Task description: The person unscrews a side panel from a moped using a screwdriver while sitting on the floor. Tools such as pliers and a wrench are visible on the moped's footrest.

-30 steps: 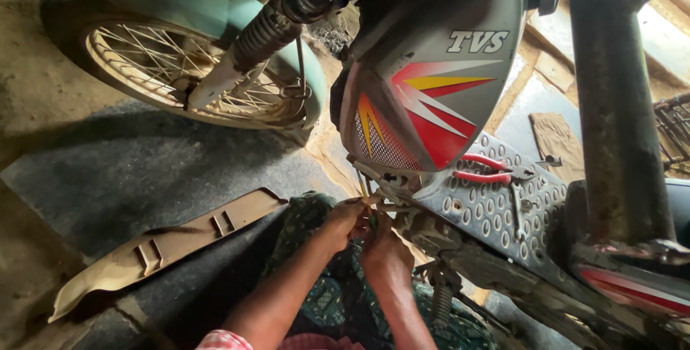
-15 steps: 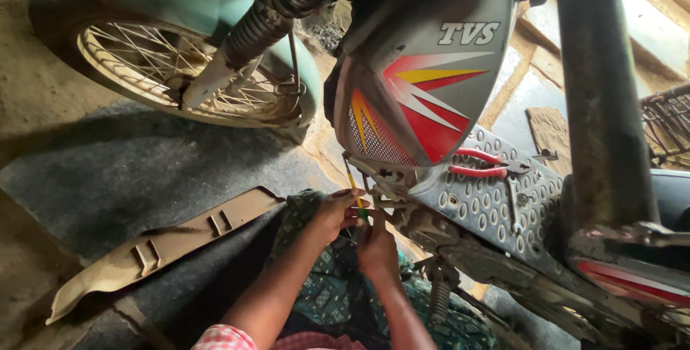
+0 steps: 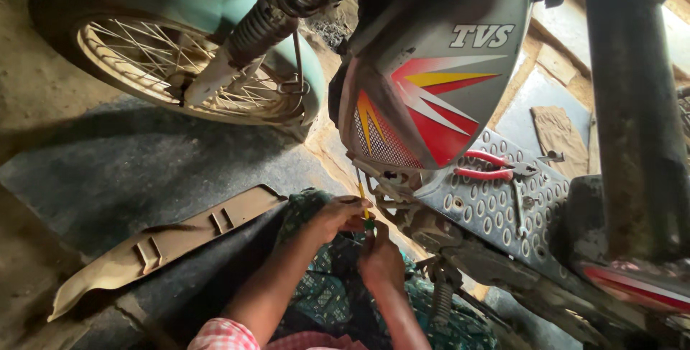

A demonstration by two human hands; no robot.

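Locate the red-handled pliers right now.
Head view, right of centre: the red-handled pliers lie on the moped's perforated footboard, just below the grey side panel, up and right of both hands.

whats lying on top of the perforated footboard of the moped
Red-handled pliers lie on the perforated footboard, with a few small metal parts beside them. The front panel overhangs and covers its front edge.

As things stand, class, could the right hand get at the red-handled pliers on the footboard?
Probably yes. The pliers lie in the open on the perforated footboard, uncovered, up and right of the right hand, which is busy on a screwdriver.
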